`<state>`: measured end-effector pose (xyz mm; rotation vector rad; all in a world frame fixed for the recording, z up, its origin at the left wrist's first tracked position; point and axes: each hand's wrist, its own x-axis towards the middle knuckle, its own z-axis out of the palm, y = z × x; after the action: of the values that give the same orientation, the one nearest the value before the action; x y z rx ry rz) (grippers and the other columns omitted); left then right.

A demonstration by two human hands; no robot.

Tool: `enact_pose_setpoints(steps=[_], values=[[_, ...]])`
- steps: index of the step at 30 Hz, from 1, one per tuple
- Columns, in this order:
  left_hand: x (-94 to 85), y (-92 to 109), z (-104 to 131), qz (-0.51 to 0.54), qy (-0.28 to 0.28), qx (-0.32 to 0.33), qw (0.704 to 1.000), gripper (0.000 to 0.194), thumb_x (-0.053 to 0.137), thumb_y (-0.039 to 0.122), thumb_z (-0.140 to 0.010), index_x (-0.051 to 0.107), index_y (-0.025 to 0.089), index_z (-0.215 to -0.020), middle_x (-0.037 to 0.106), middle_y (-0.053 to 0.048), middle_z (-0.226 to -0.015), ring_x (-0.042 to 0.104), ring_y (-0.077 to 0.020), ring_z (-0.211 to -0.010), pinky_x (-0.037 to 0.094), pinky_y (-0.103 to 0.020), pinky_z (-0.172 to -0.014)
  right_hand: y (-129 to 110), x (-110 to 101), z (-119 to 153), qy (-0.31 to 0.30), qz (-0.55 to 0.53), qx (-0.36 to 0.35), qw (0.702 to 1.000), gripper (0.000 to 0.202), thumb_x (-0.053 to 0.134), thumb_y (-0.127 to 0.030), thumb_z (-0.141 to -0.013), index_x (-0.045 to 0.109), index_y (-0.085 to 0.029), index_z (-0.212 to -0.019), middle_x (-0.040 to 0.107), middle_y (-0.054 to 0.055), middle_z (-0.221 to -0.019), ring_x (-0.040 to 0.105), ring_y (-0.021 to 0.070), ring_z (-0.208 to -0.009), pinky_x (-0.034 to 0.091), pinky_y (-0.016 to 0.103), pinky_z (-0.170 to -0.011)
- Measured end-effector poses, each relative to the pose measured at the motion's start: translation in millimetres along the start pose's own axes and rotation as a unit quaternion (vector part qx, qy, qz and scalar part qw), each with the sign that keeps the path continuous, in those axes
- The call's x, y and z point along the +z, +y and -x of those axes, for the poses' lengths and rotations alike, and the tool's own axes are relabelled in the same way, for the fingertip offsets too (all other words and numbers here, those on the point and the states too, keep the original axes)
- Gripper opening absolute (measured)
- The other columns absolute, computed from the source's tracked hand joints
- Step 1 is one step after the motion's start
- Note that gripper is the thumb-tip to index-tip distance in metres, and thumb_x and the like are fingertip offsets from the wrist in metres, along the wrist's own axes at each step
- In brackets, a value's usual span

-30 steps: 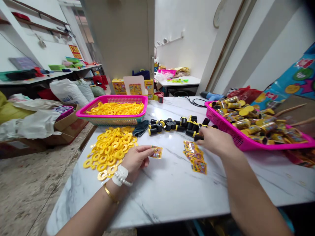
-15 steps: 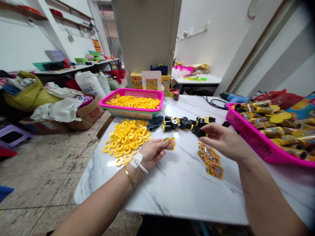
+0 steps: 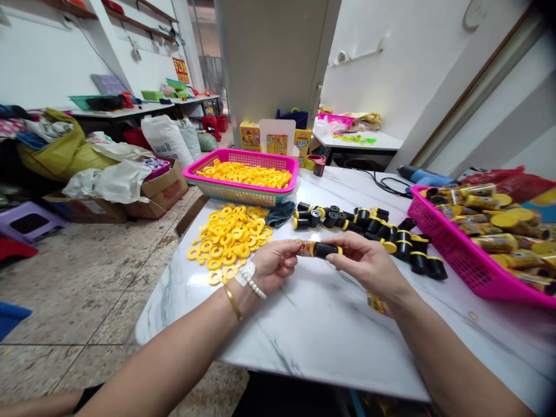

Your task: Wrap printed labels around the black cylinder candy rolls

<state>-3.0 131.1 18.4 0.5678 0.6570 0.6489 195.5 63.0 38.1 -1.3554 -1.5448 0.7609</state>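
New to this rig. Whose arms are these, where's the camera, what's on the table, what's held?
No robot: a person works bare-handed, filmed by a head-worn camera looking forward and down. The left hand pinches a printed wrapper; the right hand holds a yellow-ended black cylinder up against it. On the marble-patterned table are loose yellow rings, more black cylinders, a pink basket of yellow pieces and another of wrapped cylinders.

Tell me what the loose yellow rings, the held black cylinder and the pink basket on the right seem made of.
Yellow rings: probably moulded plastic, glossy; bright highlights, even colour. Black cylinder: likely plastic, smooth with slight sheen, though coated metal is possible. Pink basket: apparently rigid plastic, satin; evenly coloured, perforated walls.
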Motion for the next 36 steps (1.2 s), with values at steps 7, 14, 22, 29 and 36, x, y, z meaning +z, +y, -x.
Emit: enact_pose_setpoints(steps=[7,14,22,29,36], values=[[-0.7,-7,-3,-0.037,-0.008,-0.004,0.999,0.018,0.076,0.017,-0.074,0.068,0.008,-0.086,0.058,-0.001,-0.071,0.034,0.0006,-0.042,0.013,-0.011,-0.034,2,0,3,-0.018,0.037,-0.027,0.999,0.028,0.069,-0.032,-0.083,0.075,-0.023,-0.109,0.064,0.005,-0.092,0.057,0.0171,-0.077,0.045,0.03,-0.065],[0.0,-9,-3,-0.051,-0.023,0.014,0.998,0.021,0.08,0.023,-0.068,0.068,0.009,-0.077,0.063,-0.004,-0.075,0.033,0.0002,-0.044,0.01,-0.015,-0.036,2,0,6,-0.051,0.109,-0.057,0.991,0.037,0.067,-0.025,-0.081,0.072,-0.028,-0.118,0.064,0.004,-0.096,0.059,0.016,-0.077,0.048,0.029,-0.066],[1.4,-14,0,-0.146,0.003,0.088,0.985,0.036,0.084,0.038,-0.066,0.072,0.008,-0.084,0.055,0.0,-0.058,0.039,-0.0034,-0.046,0.016,-0.018,-0.041,1,4,7,-0.022,0.204,-0.09,0.975,0.03,0.066,-0.018,-0.077,0.076,-0.025,-0.105,0.059,0.001,-0.081,0.056,0.0126,-0.063,0.048,0.028,-0.06],[2.0,-9,0,-0.124,0.019,0.113,0.986,0.039,0.086,0.036,-0.063,0.066,0.009,-0.083,0.06,-0.002,-0.067,0.039,-0.0016,-0.045,0.018,-0.016,-0.04,-1,5,8,0.046,0.17,-0.138,0.975,0.021,0.069,-0.021,-0.079,0.072,-0.022,-0.1,0.061,0.002,-0.085,0.058,0.0133,-0.064,0.049,0.029,-0.058],[-1.2,1,6,-0.271,-0.004,0.118,0.955,0.058,0.087,0.046,-0.061,0.062,0.015,-0.104,0.066,-0.003,-0.081,0.058,-0.011,-0.06,0.037,-0.018,-0.042,2,8,8,0.013,0.155,-0.173,0.973,0.022,0.075,-0.022,-0.08,0.069,-0.022,-0.101,0.063,0.003,-0.092,0.06,0.0134,-0.068,0.051,0.03,-0.063]])
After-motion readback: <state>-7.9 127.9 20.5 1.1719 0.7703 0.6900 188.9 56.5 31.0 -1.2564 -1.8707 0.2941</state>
